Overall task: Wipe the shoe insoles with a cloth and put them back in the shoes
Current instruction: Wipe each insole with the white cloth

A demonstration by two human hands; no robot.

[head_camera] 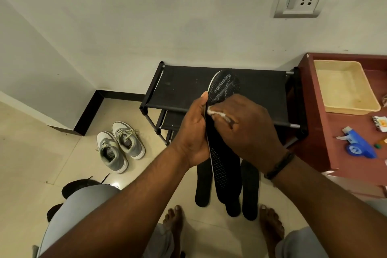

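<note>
Above the black shoe rack (182, 88), held up at mid-frame: one dark insole (219, 123), long axis running away from the body, toe end high near the rack's top shelf, heel end low toward the bare feet. Clamped along its left edge by the left hand (192, 130), thumb on the rim, fingers hidden behind. Pressed on its face from the right by the right hand (245, 123), closed over a small white cloth (217, 113) that peeks out at the fingertips. Pale streaks on the toe part beyond the cloth. Likely next stroke along that long axis, with the right hand nearer the working face. Down on the floor under the hands, three more insoles (249, 190) side by side, lying the same way. Off to the left and well apart, a pair of grey-and-white shoes (120, 148), side by side on the tile. At right, a reddish desk (335, 142) with a tray and a blue spray bottle (360, 146).
</note>
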